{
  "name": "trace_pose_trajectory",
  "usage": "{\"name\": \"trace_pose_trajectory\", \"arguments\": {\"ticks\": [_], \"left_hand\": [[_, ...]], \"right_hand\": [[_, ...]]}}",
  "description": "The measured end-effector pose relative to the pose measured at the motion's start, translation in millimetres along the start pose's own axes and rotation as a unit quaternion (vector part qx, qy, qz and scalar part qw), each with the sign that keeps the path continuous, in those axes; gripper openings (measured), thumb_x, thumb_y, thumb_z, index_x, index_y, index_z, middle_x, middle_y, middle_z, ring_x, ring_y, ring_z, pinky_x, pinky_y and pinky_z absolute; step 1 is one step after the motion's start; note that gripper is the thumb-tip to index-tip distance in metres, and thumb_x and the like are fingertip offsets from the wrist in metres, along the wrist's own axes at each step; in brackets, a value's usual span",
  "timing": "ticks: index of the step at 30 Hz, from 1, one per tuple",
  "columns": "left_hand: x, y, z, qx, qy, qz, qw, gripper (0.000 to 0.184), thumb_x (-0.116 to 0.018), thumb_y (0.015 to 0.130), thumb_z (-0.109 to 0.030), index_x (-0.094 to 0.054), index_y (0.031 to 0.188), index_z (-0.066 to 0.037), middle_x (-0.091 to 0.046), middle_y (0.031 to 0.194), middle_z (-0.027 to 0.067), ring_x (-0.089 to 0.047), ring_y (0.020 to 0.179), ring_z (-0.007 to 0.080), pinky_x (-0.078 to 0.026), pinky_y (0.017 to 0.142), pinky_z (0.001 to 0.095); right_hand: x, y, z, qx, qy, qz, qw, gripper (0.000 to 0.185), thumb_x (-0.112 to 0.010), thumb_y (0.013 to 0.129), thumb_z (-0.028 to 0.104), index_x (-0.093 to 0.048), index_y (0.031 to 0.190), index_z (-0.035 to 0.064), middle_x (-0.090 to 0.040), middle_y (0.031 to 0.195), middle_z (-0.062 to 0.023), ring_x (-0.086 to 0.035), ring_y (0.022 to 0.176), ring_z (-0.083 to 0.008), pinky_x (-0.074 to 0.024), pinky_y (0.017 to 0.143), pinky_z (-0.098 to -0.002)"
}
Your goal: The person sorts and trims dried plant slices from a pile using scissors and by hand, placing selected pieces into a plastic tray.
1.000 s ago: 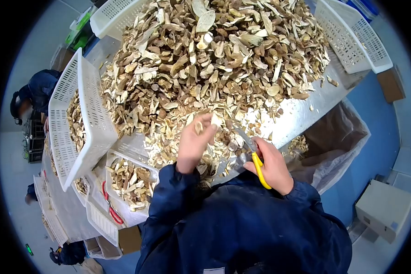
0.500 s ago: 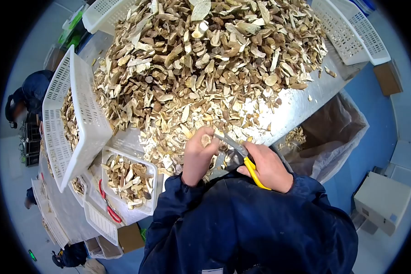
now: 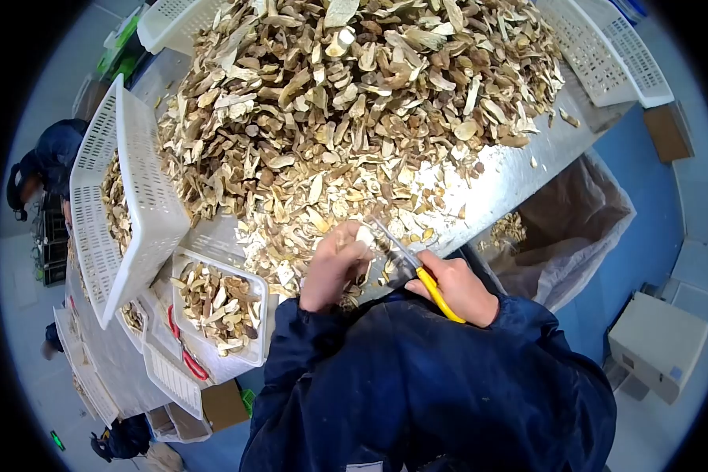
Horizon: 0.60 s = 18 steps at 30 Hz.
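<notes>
A large heap of dried mushroom slices covers the metal table, with small pale pieces at its near edge. My left hand is closed on a pale mushroom piece between thumb and fingers. In my right hand are yellow-handled scissors, their blades pointing up and left, tips close to that piece. Whether the blades touch it I cannot tell. Left of my left hand stands a white tray holding mushroom slices.
A tall white basket stands at left, near red-handled scissors. More white baskets flank the heap. Below the table's right edge is a lined bin. Co-workers are at far left; a pale box is at right.
Both hands have come lower, toward my body, with the piece and scissors. Compared with half a second ago, the piece is turned differently in my left fingers. The view has shifted slightly.
</notes>
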State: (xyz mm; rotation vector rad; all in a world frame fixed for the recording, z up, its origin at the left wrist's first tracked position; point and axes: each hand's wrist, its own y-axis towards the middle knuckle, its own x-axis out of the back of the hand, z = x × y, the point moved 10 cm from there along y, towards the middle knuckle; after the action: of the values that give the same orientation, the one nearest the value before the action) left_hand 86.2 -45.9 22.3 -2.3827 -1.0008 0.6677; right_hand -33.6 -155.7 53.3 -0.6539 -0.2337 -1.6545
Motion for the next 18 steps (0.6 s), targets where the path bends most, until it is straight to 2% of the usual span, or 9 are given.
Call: {"name": "trace_pose_trajectory", "arguments": {"ticks": [2, 4, 6, 8, 9, 12, 13, 16, 18], "left_hand": [[-2, 2, -5, -0.031, -0.048, 0.035, 0.998, 0.028, -0.05, 0.085, -0.015, -0.055, 0.11, -0.004, -0.049, 0.062, -0.0007, -0.036, 0.042, 0.0077, -0.027, 0.041, 0.0206], [-7, 5, -11, -0.064, -0.167, 0.159, 0.971, 0.031, -0.048, 0.084, -0.013, -0.053, 0.114, -0.004, -0.048, 0.06, 0.0014, -0.036, 0.041, 0.0067, -0.025, 0.038, 0.0196], [-6, 6, -16, -0.081, -0.227, 0.195, 0.951, 0.029, -0.049, 0.084, -0.014, -0.052, 0.112, -0.004, -0.05, 0.064, 0.0042, -0.036, 0.04, 0.0083, -0.027, 0.037, 0.0209], [-1, 10, -14, -0.079, -0.25, 0.152, 0.953, 0.029, -0.052, 0.084, -0.014, -0.051, 0.111, -0.003, -0.054, 0.077, 0.007, -0.04, 0.046, 0.009, -0.03, 0.039, 0.0197], [-9, 11, -18, -0.082, -0.27, 0.199, 0.939, 0.031, -0.055, 0.084, -0.014, -0.05, 0.113, -0.004, -0.057, 0.093, 0.0106, -0.052, 0.058, 0.0111, -0.041, 0.044, 0.019], [-13, 19, -5, -0.042, -0.275, 0.152, 0.948, 0.031, -0.055, 0.086, -0.017, -0.05, 0.114, -0.003, -0.058, 0.103, 0.0128, -0.061, 0.076, 0.0153, -0.052, 0.056, 0.0211], [-19, 20, -2, -0.034, -0.294, 0.193, 0.936, 0.035, -0.055, 0.088, -0.018, -0.048, 0.118, -0.003, -0.056, 0.112, 0.0135, -0.062, 0.092, 0.0188, -0.057, 0.066, 0.0254], [-37, 15, 7, -0.015, -0.328, 0.206, 0.922, 0.039, -0.055, 0.089, -0.022, -0.046, 0.122, -0.002, -0.055, 0.115, 0.0121, -0.061, 0.095, 0.0185, -0.057, 0.068, 0.0262], [-55, 10, 15, -0.014, -0.332, 0.229, 0.915, 0.05, -0.056, 0.09, -0.038, -0.044, 0.125, -0.002, -0.055, 0.115, 0.0114, -0.061, 0.095, 0.0173, -0.055, 0.066, 0.0257]], "right_hand": [[13, -3, -8, -0.019, 0.03, -0.023, 0.999, 0.036, -0.067, 0.086, 0.032, -0.052, 0.097, 0.001, -0.059, 0.069, -0.0222, -0.06, 0.066, -0.041, -0.0458, 0.056, -0.0443], [39, -14, -37, -0.084, 0.043, -0.091, 0.991, 0.036, -0.065, 0.087, 0.033, -0.053, 0.099, 0.0005, -0.06, 0.071, -0.0229, -0.061, 0.067, -0.0418, -0.0462, 0.058, -0.0443], [67, -33, -78, -0.192, 0.033, -0.159, 0.968, 0.041, -0.061, 0.089, 0.039, -0.055, 0.099, -0.0005, -0.061, 0.075, -0.025, -0.061, 0.071, -0.0439, -0.0469, 0.06, -0.045], [98, -51, -101, -0.237, -0.049, -0.211, 0.947, 0.04, -0.06, 0.089, 0.037, -0.056, 0.099, -0.0012, -0.061, 0.076, -0.0271, -0.06, 0.074, -0.045, -0.0465, 0.063, -0.0473], [110, -56, -106, -0.249, -0.088, -0.232, 0.936, 0.039, -0.06, 0.088, 0.036, -0.055, 0.098, -0.0018, -0.06, 0.076, -0.0281, -0.06, 0.075, -0.0454, -0.046, 0.064, -0.0486], [133, -61, -122, -0.259, -0.153, -0.283, 0.911, 0.038, -0.061, 0.086, 0.033, -0.053, 0.097, -0.0031, -0.06, 0.076, -0.0304, -0.059, 0.077, -0.0475, -0.0448, 0.068, -0.0514], [137, -58, -121, -0.255, -0.17, -0.295, 0.905, 0.038, -0.061, 0.085, 0.033, -0.052, 0.097, -0.0031, -0.06, 0.076, -0.0305, -0.059, 0.077, -0.0478, -0.0448, 0.068, -0.0516], [139, -37, -122, -0.255, -0.181, -0.306, 0.899, 0.037, -0.061, 0.083, 0.028, -0.047, 0.097, -0.0044, -0.06, 0.074, -0.0313, -0.059, 0.074, -0.0487, -0.046, 0.066, -0.052], [135, -17, -112, -0.24, -0.138, -0.299, 0.913, 0.037, -0.061, 0.083, 0.026, -0.046, 0.097, -0.0048, -0.06, 0.074, -0.0314, -0.059, 0.073, -0.0487, -0.0469, 0.066, -0.0514]]}}
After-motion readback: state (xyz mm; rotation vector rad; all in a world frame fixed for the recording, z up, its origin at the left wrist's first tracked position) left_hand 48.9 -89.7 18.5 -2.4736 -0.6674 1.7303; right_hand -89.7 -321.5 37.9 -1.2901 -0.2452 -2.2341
